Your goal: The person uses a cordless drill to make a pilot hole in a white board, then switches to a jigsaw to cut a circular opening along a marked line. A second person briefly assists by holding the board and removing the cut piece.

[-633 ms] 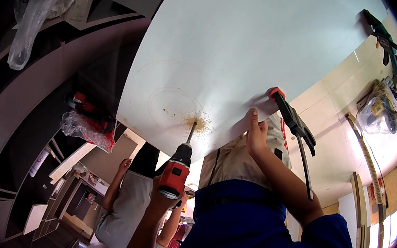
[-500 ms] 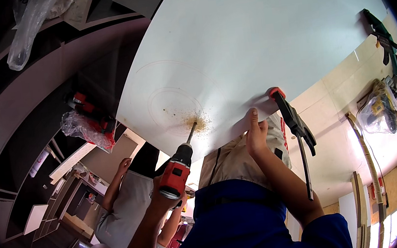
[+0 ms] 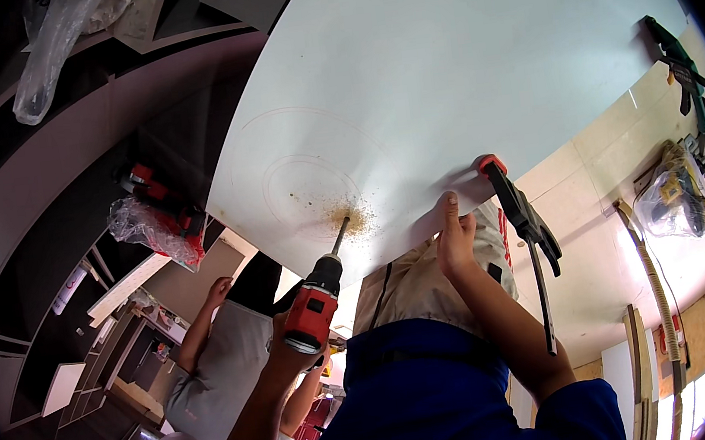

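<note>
My left hand (image 3: 280,350) is closed round a red and black cordless drill (image 3: 311,310), whose grip is mostly hidden. The drill's bit (image 3: 340,235) points away from me, its tip on the white panel (image 3: 456,60) amid scattered brown drilling dust (image 3: 358,219). Thin pencilled arcs surround that spot, with a few small dark marks inside them. At the panel's near edge, my right hand (image 3: 457,243) has its thumb on the top face; its other fingers are mostly out of sight, apparently beneath the edge. Just right of it, a red and black bar clamp (image 3: 527,222) sits on the edge.
A green and black clamp (image 3: 670,49) is on the panel's far right edge. Another person in a grey shirt (image 3: 221,365) stands at lower left. Red tools with clear plastic (image 3: 156,212) lie left of the panel; a plastic-wrapped yellow tool (image 3: 676,196) is at right, beside a ribbed hose (image 3: 649,264).
The other person at lower left has shifted slightly. My hands, the drill and the panel look almost unchanged.
</note>
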The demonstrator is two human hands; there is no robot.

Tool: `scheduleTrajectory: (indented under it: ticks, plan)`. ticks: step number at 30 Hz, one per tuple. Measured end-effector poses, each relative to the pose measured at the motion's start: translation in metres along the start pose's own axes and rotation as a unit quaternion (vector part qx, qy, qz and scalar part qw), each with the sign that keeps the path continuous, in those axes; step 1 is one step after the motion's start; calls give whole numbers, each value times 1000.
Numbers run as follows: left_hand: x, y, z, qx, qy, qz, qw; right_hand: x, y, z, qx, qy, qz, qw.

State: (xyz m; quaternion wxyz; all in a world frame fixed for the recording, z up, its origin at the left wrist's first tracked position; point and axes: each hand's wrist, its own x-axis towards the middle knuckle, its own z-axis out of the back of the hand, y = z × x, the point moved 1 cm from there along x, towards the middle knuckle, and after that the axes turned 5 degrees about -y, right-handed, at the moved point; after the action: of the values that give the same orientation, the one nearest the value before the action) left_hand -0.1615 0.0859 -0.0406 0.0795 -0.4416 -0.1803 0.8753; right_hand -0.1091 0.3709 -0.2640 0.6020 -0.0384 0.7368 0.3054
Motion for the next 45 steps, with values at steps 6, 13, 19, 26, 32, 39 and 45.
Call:
scheduleTrajectory:
  ticks: [6, 13, 19, 26, 32, 39, 45]
  plan:
    - [1, -2, 1, -9, -2, 1, 1000, 3, -4, 6, 1, 9, -18, 1000]
    - [4, -4, 2, -15, -3, 2, 1000, 1, -3, 3, 4, 2, -10, 1000]
    - [5, -6, 2, -19, -3, 3, 1000, 1, -3, 3, 7, 1, -20, 1000]
    - [7, -7, 2, -23, -1, 6, 1000, 2, -4, 4, 4, -1, -17, 1000]
    - [12, -7, 1, -25, -1, 6, 1000, 3, -7, 3, 3, -4, 1, 1000]
    - [15, -8, 6, -24, 1, 9, 1000, 1, -1, -3, -12, -16, 23, 1000]
    - [26, -19, 9, -7, -20, -25, 999, -1, 0, -5, -17, -30, 33, 999]
